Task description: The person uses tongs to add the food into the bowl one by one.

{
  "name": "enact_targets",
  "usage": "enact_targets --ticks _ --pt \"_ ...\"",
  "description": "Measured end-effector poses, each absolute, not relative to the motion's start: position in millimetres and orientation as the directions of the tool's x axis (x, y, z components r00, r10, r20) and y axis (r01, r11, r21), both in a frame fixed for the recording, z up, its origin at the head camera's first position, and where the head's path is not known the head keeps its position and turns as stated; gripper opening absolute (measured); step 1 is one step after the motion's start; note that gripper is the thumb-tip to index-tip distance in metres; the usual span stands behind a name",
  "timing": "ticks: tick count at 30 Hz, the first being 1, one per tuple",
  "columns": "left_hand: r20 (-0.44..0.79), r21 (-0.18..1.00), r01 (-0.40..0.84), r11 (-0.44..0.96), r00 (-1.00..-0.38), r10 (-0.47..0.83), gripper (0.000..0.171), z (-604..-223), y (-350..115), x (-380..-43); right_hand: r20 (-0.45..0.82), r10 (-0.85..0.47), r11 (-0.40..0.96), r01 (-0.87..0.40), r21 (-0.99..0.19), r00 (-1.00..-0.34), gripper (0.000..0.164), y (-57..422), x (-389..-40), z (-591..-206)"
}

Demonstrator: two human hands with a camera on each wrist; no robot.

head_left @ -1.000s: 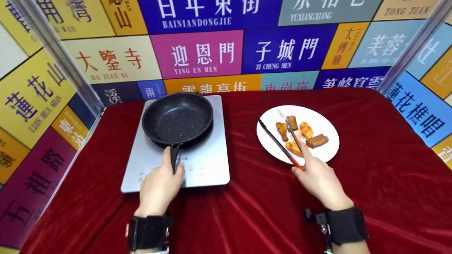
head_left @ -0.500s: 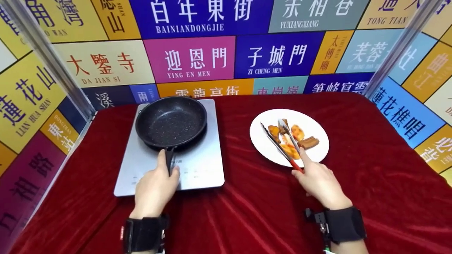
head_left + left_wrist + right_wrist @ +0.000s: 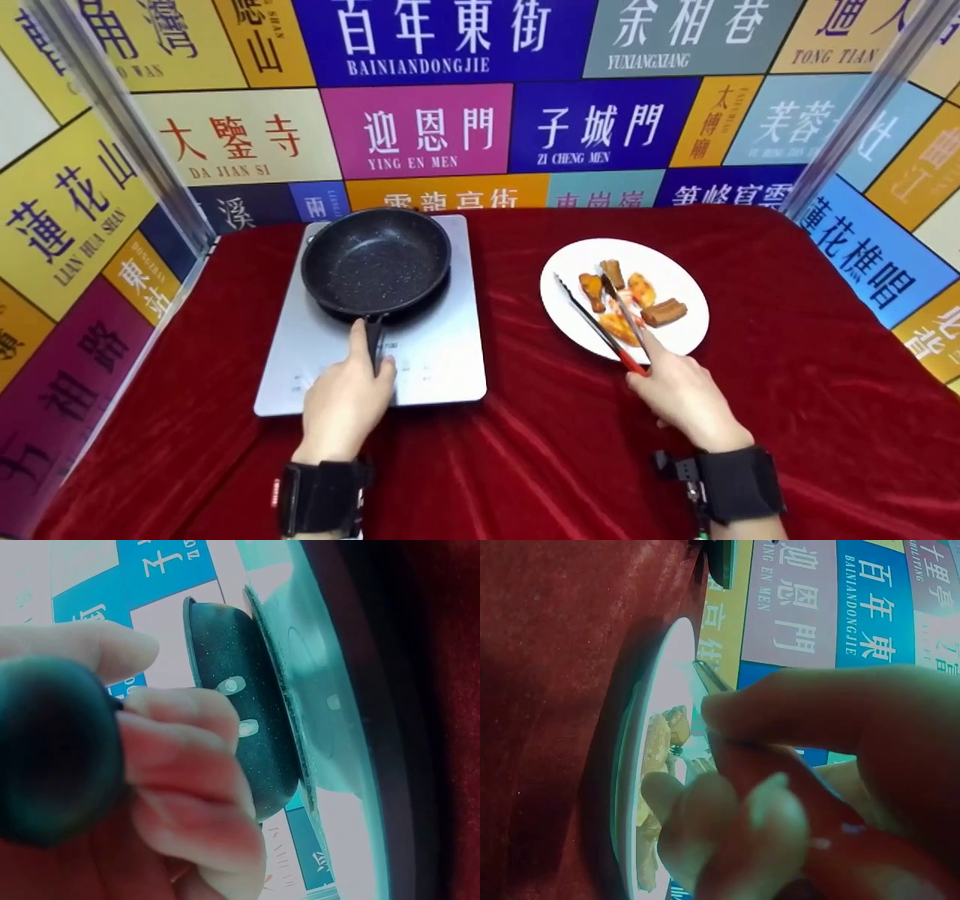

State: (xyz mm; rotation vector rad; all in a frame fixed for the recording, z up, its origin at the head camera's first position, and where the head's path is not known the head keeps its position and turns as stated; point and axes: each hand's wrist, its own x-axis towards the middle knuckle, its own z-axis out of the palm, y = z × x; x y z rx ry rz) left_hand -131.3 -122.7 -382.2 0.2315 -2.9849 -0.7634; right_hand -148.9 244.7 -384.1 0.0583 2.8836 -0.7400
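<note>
From the head view, the left hand [image 3: 346, 397] is gripping the handle [image 3: 376, 345] of a black pan [image 3: 377, 266] sitting on a cooktop [image 3: 450, 367] by the counter's [image 3: 525, 465] back left corner; the right hand [image 3: 686, 394] is holding spread tongs [image 3: 619, 351] over food [image 3: 664, 313] on a plate [image 3: 562, 262] towards the back right. From the left wrist, fingers [image 3: 191, 754] are curling before the pan; from the right, the plate is showing beyond the hand

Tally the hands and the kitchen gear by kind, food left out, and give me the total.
Left hand and right hand: 2
Frying pan: 1
Cooktop: 1
Plate: 1
Pair of tongs: 1
Total: 6
</note>
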Motion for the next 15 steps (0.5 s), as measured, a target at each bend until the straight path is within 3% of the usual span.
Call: enact_targets --ticks 6,15 --pt "0.023 0.476 -0.128 0.87 -0.987 -0.157 0.067 -383.0 -121.3 -133.9 -0.228 -0.005 0.861 0.112 -0.496 -0.974 0.07 242.7 -147.9 -380.7" --pt "0.021 0.468 -0.134 0.873 -0.986 -0.163 0.068 -380.7 -120.0 -133.4 -0.217 -0.061 0.873 0.053 -0.484 -0.974 0.058 232.0 -143.2 -373.4"
